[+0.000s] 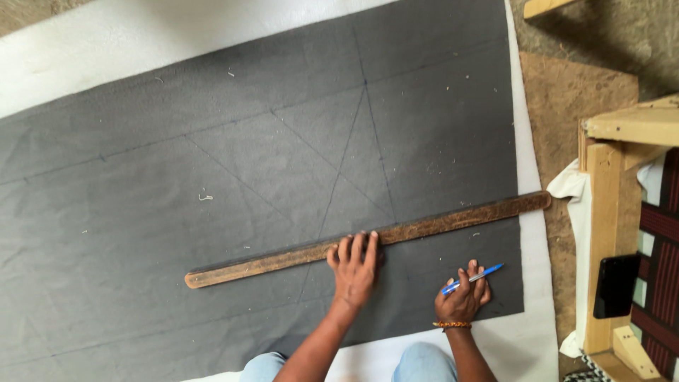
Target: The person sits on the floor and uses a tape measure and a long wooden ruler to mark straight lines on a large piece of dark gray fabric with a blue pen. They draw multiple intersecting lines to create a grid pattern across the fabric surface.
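One ruler [368,238] lies across one grey sheet [212,177]; the left hand [354,269] presses flat on its middle, fingers spread, while just below it the right hand [463,297] pinches one pen [472,279]

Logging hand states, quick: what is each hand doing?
Left hand: open, flat on the wooden straightedge.
Right hand: closed, holding a blue pen.

1. One screen shows: a phone [615,285], a flat black rectangle with a dark, blank face.
2. It lies against the inner side of the pale wooden frame [603,212], near the frame's lower end, beside red and dark striped cloth.
3. No packages, labels or signs show.
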`<control>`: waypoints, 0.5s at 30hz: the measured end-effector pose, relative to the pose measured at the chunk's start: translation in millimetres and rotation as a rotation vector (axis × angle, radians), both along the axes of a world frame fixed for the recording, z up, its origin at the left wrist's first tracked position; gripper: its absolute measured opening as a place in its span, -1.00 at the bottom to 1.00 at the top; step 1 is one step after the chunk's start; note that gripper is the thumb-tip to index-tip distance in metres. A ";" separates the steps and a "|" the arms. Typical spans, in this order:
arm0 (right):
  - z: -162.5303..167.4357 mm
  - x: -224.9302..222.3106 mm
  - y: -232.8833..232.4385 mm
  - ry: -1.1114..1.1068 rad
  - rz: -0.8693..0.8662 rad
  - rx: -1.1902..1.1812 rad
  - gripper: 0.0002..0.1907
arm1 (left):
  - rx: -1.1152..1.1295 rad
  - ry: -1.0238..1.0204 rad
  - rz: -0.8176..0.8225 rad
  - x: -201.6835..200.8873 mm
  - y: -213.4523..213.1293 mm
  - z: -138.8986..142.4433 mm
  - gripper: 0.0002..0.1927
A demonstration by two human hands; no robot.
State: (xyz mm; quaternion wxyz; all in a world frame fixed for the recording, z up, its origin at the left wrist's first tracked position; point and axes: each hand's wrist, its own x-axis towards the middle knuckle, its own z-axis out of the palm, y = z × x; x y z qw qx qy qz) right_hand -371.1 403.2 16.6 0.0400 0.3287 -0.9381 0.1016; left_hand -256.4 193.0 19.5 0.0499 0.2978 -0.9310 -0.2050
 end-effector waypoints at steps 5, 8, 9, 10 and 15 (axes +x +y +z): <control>11.7 8.5 -2.2 0.018 -0.004 -0.006 -0.62 | -0.071 -0.028 -0.080 5.2 -20.2 -3.3 -0.50; 24.7 15.7 -4.7 0.007 -0.020 -0.012 -0.61 | -0.086 -0.055 -0.119 8.8 -26.7 4.3 -0.52; 29.1 19.1 -4.4 0.006 -0.026 -0.017 -0.60 | -0.077 -0.051 -0.127 12.8 -24.9 11.2 -0.54; 33.3 22.2 -4.1 0.007 -0.032 -0.023 -0.60 | -0.070 -0.046 -0.135 18.5 -23.1 20.5 -0.55; 53.5 39.9 4.2 -0.021 -0.078 0.024 -0.55 | -0.042 0.039 -0.189 98.1 -19.5 96.8 -0.56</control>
